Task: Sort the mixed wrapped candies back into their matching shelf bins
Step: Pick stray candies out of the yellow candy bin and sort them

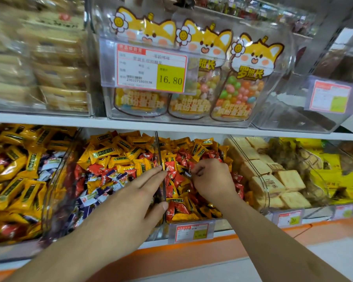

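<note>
Picking strays from the red-and-yellow candy bin [192, 217].
Your right hand [212, 180] pinches a small wrapped candy [189, 173] there, apparently a stray; your left hand [130, 198] rests flat-fingered against the divider [160, 159]. Next, lift it across to its matching bin.

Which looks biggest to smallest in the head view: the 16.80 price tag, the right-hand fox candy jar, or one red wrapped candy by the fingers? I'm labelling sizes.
1. Right-hand fox candy jar
2. 16.80 price tag, fairly close to the jar in area and mounted nearer the camera, so this order is unsure
3. Red wrapped candy, clearly smallest
</note>
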Motion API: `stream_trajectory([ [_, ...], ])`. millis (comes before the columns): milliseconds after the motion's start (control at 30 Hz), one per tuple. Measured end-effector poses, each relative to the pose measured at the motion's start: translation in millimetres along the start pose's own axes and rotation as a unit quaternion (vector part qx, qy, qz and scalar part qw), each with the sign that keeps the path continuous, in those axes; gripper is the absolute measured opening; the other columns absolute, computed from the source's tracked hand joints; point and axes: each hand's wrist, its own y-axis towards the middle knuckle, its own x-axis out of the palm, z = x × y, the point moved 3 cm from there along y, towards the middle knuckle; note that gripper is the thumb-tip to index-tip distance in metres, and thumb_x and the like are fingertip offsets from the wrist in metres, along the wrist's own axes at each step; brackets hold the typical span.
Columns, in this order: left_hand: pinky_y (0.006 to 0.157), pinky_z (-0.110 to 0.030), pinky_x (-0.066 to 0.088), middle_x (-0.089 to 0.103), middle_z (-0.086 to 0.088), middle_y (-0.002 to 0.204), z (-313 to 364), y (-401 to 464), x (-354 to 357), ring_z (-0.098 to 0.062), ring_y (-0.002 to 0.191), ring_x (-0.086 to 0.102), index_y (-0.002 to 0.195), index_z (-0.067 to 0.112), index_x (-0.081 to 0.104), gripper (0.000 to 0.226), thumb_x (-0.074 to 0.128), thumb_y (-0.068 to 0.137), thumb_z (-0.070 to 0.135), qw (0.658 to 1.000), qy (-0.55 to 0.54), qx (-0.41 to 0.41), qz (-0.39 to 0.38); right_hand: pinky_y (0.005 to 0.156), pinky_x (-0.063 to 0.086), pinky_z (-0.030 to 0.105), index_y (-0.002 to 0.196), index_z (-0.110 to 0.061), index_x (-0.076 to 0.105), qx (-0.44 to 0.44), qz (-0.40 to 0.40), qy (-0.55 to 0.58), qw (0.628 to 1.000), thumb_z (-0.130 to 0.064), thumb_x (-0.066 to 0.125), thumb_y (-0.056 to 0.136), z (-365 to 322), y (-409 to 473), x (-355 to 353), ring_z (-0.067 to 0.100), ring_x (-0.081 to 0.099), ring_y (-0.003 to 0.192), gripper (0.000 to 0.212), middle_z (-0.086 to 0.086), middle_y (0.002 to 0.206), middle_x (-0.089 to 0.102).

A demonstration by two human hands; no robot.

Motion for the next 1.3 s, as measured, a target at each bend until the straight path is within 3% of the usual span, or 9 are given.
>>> stream_trajectory([
  [100,0.119,-0.018,0.011,-0.019,0.043,0.157,1.7,0.8,-3.4,0.006,0.152,0.005,0.16,0.049,-0.003,0.07,0.037,0.103,0.059,1.0,-0.015,-0.005,-0.007,0.058,0.045,0.005,0.088,-0.03,0.075,0.005,0.027,0.045,0.999,-0.015,0.074,0.09,-1.7,-4.0,-16.8,-0.002,0.065,0.079,0.016,-0.018,0.083,0.069],
  [233,0.116,-0.013,0.007,-0.007,0.039,0.161,0.6,3.7,-7.3,0.007,0.151,0.008,0.161,0.047,0.008,0.067,0.039,0.102,0.059,1.0,-0.029,-0.007,0.006,0.057,0.043,0.004,0.092,-0.035,0.075,0.006,0.04,0.125,0.991,-0.019,0.077,0.09,-4.2,-16.2,-41.2,-0.007,0.064,0.082,0.017,-0.018,0.082,0.072],
  [433,0.11,-0.02,0.04,0.041,0.039,0.141,4.7,0.2,-20.7,0.01,0.13,0.043,0.146,0.054,0.035,0.059,0.053,0.091,0.064,0.99,-0.111,-0.02,0.08,0.067,0.055,0.03,0.093,-0.032,0.066,-0.037,-0.055,0.226,0.972,-0.018,0.076,0.092,-44.9,-48.7,-62.0,0.006,0.068,0.077,0.017,-0.01,0.084,0.073],
  [567,0.085,-0.015,0.048,0.062,0.034,0.1,3.3,-4.3,-31.9,0.013,0.102,0.06,0.111,0.058,0.061,0.024,0.069,0.09,0.049,0.968,-0.216,-0.048,0.116,0.073,0.054,0.021,0.1,-0.023,0.063,-0.075,-0.136,0.292,0.944,-0.015,0.075,0.093,-82.8,-74.7,-60.7,0.01,0.069,0.082,0.015,0.0,0.087,0.075],
  [767,0.061,-0.019,0.051,0.067,0.022,0.084,-8.6,-16.9,-52.2,-0.002,0.076,0.066,0.095,0.044,0.06,0.002,0.061,0.097,0.044,0.979,-0.081,-0.073,0.172,0.078,0.059,0.036,0.101,-0.031,0.068,-0.02,-0.097,0.292,0.951,-0.027,0.075,0.095,-79.8,-73.4,-69.5,0.014,0.071,0.083,0.011,-0.011,0.09,0.076],
  [933,0.098,-0.022,0.047,0.044,0.024,0.143,-15.9,-16.5,-43.6,-0.002,0.117,0.053,0.141,0.041,0.049,0.039,0.048,0.103,0.046,0.988,0.022,-0.05,0.145,0.086,0.059,0.052,0.096,-0.024,0.072,0.042,-0.017,0.309,0.95,-0.014,0.075,0.093,-36.2,-55.1,-80.4,0.019,0.073,0.086,0.012,-0.003,0.084,0.077],
  [1067,0.116,-0.02,0.033,0.02,0.035,0.156,-1.5,-10.2,-27.7,0.002,0.141,0.036,0.154,0.045,0.031,0.05,0.043,0.105,0.048,0.997,0.019,0.005,0.072,0.081,0.06,0.053,0.09,-0.024,0.072,0.075,0.045,0.263,0.961,-0.007,0.071,0.092,4.3,-40.1,-84.0,0.016,0.073,0.083,0.017,-0.005,0.083,0.077],
  [1167,0.118,-0.018,0.023,-0.005,0.04,0.16,5.6,-5.0,-14.4,0.004,0.144,0.031,0.159,0.049,0.015,0.06,0.04,0.105,0.052,0.999,0.027,0.013,0.022,0.068,0.06,0.04,0.094,-0.031,0.069,0.046,0.035,0.164,0.985,-0.012,0.065,0.096,19.0,-33.0,-75.6,0.009,0.07,0.076,0.02,-0.011,0.09,0.075],
  [1300,0.114,-0.018,0.033,-0.017,0.042,0.158,8.0,-0.5,-5.5,0.005,0.135,0.043,0.16,0.051,0.005,0.064,0.037,0.104,0.056,0.999,0.048,0.011,0.001,0.086,0.053,0.019,0.115,-0.037,0.071,-0.064,-0.056,0.091,0.992,-0.021,0.07,0.096,11.8,-28.5,-54.5,-0.008,0.062,0.101,0.025,-0.023,0.106,0.069],
])
